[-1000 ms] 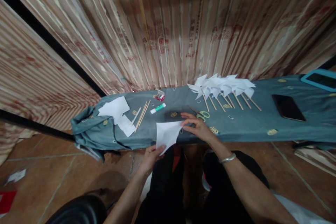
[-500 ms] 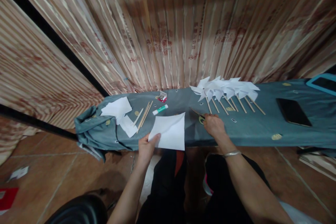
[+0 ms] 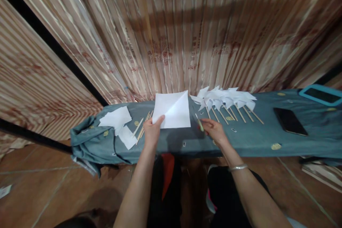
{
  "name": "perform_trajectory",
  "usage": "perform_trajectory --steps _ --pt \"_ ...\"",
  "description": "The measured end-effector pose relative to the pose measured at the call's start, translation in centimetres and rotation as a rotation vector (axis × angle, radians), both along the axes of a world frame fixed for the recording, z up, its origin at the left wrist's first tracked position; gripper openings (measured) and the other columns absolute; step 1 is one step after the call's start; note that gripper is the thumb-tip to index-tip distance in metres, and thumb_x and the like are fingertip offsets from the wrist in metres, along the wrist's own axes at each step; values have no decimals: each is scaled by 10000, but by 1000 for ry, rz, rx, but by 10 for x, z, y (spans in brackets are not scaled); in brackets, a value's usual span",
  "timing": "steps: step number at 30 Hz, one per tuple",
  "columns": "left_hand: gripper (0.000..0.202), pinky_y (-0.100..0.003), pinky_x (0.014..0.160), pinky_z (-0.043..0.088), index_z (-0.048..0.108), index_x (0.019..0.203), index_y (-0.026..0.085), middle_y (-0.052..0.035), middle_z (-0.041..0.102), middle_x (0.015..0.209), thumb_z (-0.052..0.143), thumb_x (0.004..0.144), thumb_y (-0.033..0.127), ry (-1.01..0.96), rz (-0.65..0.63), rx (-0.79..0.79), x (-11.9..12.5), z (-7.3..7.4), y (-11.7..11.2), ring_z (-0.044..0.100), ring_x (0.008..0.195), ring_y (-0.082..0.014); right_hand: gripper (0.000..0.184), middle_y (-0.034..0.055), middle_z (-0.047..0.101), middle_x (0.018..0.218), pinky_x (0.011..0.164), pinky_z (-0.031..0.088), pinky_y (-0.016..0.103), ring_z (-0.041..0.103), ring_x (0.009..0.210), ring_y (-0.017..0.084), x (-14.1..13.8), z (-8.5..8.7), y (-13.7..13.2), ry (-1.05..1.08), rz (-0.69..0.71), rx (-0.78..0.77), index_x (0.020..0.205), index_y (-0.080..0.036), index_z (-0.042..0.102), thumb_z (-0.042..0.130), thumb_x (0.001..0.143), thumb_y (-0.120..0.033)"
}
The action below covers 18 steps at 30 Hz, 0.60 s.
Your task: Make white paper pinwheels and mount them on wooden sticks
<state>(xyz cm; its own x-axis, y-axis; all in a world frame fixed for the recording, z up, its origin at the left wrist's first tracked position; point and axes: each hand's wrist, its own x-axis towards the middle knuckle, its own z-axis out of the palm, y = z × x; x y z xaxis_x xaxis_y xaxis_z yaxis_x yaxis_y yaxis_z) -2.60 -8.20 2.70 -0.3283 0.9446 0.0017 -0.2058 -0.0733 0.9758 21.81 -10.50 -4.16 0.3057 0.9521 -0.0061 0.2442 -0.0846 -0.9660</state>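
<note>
My left hand [image 3: 153, 130] pinches the lower left corner of a creased white paper square [image 3: 172, 109] and holds it up above the bench. My right hand [image 3: 214, 130] is closed around green-handled scissors [image 3: 200, 124], whose blades point up and to the left, just right of the paper. Both hands hover over a narrow bench covered with a blue-grey cloth [image 3: 251, 137].
A row of white paper pinwheels on wooden sticks [image 3: 227, 99] lies behind my right hand. Loose white papers [image 3: 117, 119] and bare sticks [image 3: 141, 124] lie at the left. A black phone [image 3: 290, 121] and a blue-cased tablet [image 3: 320, 94] lie at the right. A striped curtain hangs behind.
My left hand lifted the paper from the bench's front edge up into the air. My right hand let go of the paper, reached right and picked up the scissors.
</note>
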Motion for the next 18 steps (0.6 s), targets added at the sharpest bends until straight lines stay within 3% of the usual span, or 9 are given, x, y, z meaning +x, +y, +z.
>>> perform_trajectory --steps 3,6,12,18 --pt "399 -261 546 457 731 684 92 -53 708 644 859 458 395 -107 -22 32 18 7 16 585 528 -134 506 70 744 807 564 469 276 688 711 208 -5 4 -5 496 83 4 965 -190 683 806 562 -470" --pt "406 -271 582 481 734 705 99 -59 724 683 867 452 388 -175 -36 65 29 7 29 611 560 -145 562 49 730 796 573 456 259 646 667 163 -9 12 -11 642 111 -46 944 -198 691 885 480 -449" --pt "409 -293 609 491 735 707 99 -58 726 680 871 440 377 -137 -27 27 18 -8 47 631 584 -167 604 35 686 792 539 388 229 560 652 126 -8 23 -21 508 332 -69 1051 -188 694 795 610 -587" --pt "391 -286 602 494 740 718 100 -51 724 671 862 459 366 -98 -57 -1 11 -18 55 624 572 -160 629 10 634 772 577 360 243 491 645 112 -11 17 -27 288 507 -150 1099 -173 692 782 632 -583"
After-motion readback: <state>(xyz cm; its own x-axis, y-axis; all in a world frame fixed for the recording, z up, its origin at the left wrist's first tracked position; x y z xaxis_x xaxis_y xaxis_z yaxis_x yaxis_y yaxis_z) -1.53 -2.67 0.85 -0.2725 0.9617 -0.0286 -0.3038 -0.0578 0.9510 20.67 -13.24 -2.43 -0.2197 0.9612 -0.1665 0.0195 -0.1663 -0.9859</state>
